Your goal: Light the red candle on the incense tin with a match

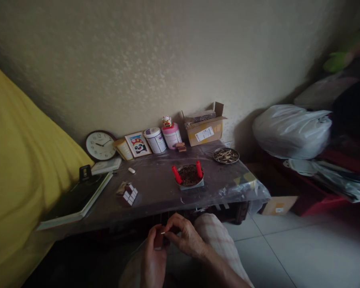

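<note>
My left hand (153, 256) is closed around a small dark reddish box (159, 239), held upright in front of the table's near edge. My right hand (184, 236) pinches a thin pale stick (164, 232) against the box, fingers pressed together. Both hands sit over my lap, below the table (156, 188). A little beyond them on the table stands a bowl of dark material (189, 176) with two red candles (176, 174) stuck in it at a slant.
A dish of used sticks (226, 155) sits at the back right. A cube puzzle (128, 193), a book (78, 200), a clock (100, 145), a framed picture (137, 144), jars and a cardboard box (204, 129) line the table. Bags are piled at the right.
</note>
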